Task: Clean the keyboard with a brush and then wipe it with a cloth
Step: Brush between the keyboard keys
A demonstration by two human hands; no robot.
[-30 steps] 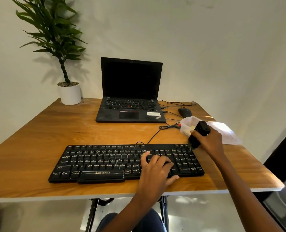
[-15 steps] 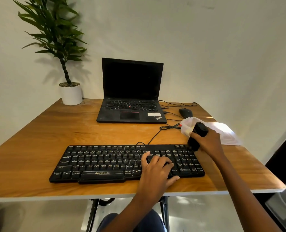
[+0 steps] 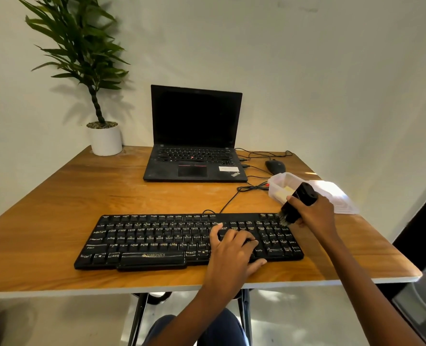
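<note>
A black keyboard [image 3: 157, 238] lies across the front of the wooden table [image 3: 82, 196]. My left hand [image 3: 231, 253] rests flat on its right-hand keys, fingers spread, holding it down. My right hand [image 3: 314, 213] grips a black brush [image 3: 298, 203], tilted so the bristles touch the keyboard's top right corner. A clear plastic box [image 3: 281, 186] with something pale yellow inside sits just behind the brush; I cannot tell whether that is the cloth.
A black laptop [image 3: 194, 146] stands open at the back middle, a black mouse [image 3: 275, 166] and cables to its right. A potted plant [image 3: 102, 136] occupies the back left corner. The box's clear lid [image 3: 336, 198] lies by the right edge.
The brush has shifted slightly along the keyboard's top right corner, its bristles still on the keys. My left hand has stayed put on the keys.
</note>
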